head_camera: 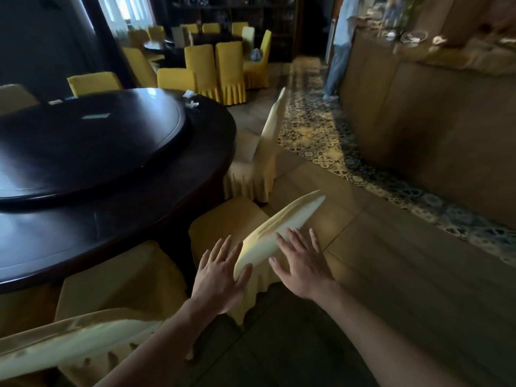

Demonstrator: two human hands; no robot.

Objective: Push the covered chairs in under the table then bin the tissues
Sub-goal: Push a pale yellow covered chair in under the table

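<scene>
Yellow fabric with a pleated skirt covers the chair at the fingers, its back top rail between both hands and its seat partly under the dark round tabletop. Left hand and right hand lie flat on the rail, fingers straight, gripping nothing. Crumpled tissues sit far beyond the fingers across the tabletop; no writing is legible.

You've only got the one view here, a wide-angle head cam looking forward and down from standing height, so your left hand and right hand sit close at the bottom middle. The dark round table fills the left side up close, and the floor runs off to the far chairs up top, with the edges bent by the lens.
</scene>
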